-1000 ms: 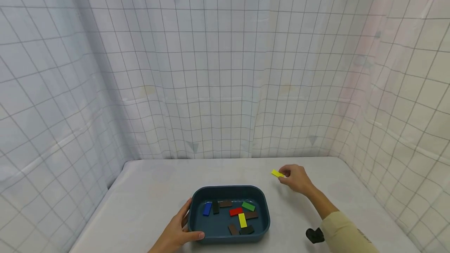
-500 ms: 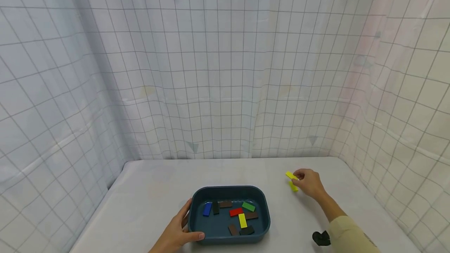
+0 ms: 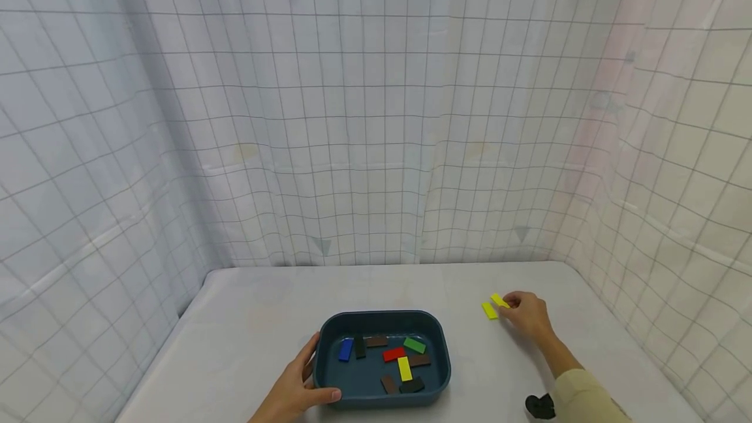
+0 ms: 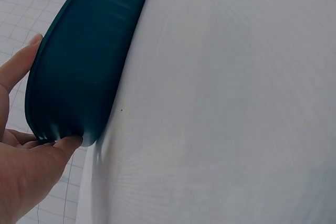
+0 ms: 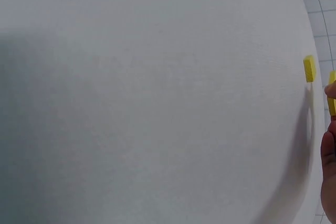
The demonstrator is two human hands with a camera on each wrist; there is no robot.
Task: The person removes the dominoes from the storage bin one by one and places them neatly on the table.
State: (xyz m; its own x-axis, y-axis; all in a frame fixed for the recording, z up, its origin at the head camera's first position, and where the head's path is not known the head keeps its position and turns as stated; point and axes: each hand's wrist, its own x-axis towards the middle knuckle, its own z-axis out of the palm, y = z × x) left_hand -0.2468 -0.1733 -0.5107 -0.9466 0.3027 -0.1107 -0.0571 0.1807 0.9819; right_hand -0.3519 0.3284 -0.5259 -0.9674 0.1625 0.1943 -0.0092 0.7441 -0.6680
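Note:
My left hand [image 3: 292, 385] grips the left end of a dark teal plastic tray [image 3: 384, 403], its thumb along the front rim. The left wrist view shows fingertips on the outer wall of that tray [image 4: 84, 66]. To the right, my right hand [image 3: 531, 316] pinches a small yellow block [image 3: 498, 299] between thumb and fingers. Just left of it, a second yellow block [image 3: 489, 311] lies on the white table. At the right wrist view's edge, the lying yellow block [image 5: 309, 69] stands apart from the pinched one [image 5: 332, 104], part of which is out of frame.
Inside the tray lie a blue block [image 3: 346, 349], a red block [image 3: 394, 354], a green block [image 3: 414, 345], a yellow block [image 3: 405, 369] and several brown and black ones. A black object [image 3: 540, 406] sits by the right sleeve [image 3: 587, 397]. White gridded curtains [image 3: 376, 116] surround the white table [image 3: 252, 305].
The right hand has moved rightward with its yellow block, past the other yellow block, which was hidden a second ago and now shows on the table. The left hand and tray have stayed put.

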